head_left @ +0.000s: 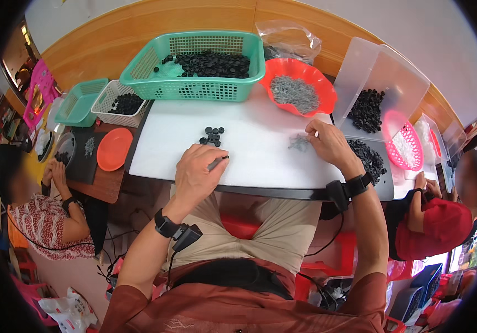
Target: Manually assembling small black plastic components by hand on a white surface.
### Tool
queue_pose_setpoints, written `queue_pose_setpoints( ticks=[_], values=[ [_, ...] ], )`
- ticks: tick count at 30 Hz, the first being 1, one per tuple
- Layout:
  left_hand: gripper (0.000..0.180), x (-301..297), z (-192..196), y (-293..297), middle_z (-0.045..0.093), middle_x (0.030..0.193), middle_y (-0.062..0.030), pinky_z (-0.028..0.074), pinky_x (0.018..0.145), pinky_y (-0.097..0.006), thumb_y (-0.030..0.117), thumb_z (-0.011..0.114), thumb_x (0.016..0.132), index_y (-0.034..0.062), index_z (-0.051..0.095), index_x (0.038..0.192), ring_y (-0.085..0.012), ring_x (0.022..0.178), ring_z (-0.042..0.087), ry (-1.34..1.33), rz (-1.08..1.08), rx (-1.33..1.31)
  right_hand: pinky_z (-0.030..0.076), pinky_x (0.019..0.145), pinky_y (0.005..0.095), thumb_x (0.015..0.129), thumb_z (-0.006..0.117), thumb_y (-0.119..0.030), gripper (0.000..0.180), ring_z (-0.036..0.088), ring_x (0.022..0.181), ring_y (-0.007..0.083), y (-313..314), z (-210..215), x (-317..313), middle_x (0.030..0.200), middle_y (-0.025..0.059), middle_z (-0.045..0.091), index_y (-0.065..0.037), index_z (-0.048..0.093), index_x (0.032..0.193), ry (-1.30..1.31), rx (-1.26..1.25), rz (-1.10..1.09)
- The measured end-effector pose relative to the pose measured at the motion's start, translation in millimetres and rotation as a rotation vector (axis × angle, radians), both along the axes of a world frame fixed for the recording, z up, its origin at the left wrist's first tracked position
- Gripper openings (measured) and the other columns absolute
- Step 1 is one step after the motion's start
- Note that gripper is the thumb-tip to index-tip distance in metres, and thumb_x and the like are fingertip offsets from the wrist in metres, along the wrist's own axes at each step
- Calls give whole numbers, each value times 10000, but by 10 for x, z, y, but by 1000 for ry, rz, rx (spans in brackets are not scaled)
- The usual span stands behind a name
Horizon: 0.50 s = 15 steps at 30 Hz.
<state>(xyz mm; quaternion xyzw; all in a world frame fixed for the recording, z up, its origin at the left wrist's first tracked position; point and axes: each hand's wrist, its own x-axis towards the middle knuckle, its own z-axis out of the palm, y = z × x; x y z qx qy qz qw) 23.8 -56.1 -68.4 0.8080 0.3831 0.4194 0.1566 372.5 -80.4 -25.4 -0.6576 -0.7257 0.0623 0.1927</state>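
Note:
My left hand [198, 169] is closed over the white work surface, with a small dark cylindrical piece [217, 162] between thumb and fingers. Just beyond it lies a small cluster of black round parts [212, 136]. To the right, my right hand [330, 145] has its thumb and fingertips pinched together; whatever they hold is too small to make out. Beside those fingertips sits a small pile of thin grey pins [298, 142]. The white sheet [260, 158] lies under both hands.
At the back stand a green basket [194, 89] of black parts and a red scalloped bowl [327, 91] of grey pins. A clear bin [360, 125] with black parts is at right. Co-workers sit at left [55, 222] and right [432, 222]. An orange plate [115, 149] lies at left.

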Motion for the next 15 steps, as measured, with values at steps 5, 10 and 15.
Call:
queue_pose_setpoints(
  ticks=[5,10,15],
  values=[
    [147,4,25,0,740,963,-78,537,822,-370,66,765,831,38,756,975,-278,906,663,-10,-51,-3,519,792,467,934,620,-78,118,660,927,405,-93,-78,100,995,186,688,-21,636,1036,39,152,131],
    [164,-17,32,-10,734,978,-81,532,827,-363,56,761,835,38,761,998,-274,919,659,-23,-79,-46,518,805,459,940,611,-73,119,653,920,401,-152,-88,95,1001,176,673,-21,640,1043,33,185,145],
    [169,-25,43,-14,734,982,-83,526,833,-353,50,759,839,30,764,1007,-260,929,654,-46,-97,-82,515,817,464,946,621,-77,156,653,921,410,-204,-85,52,997,195,673,-18,618,1090,63,191,81]
  ],
)
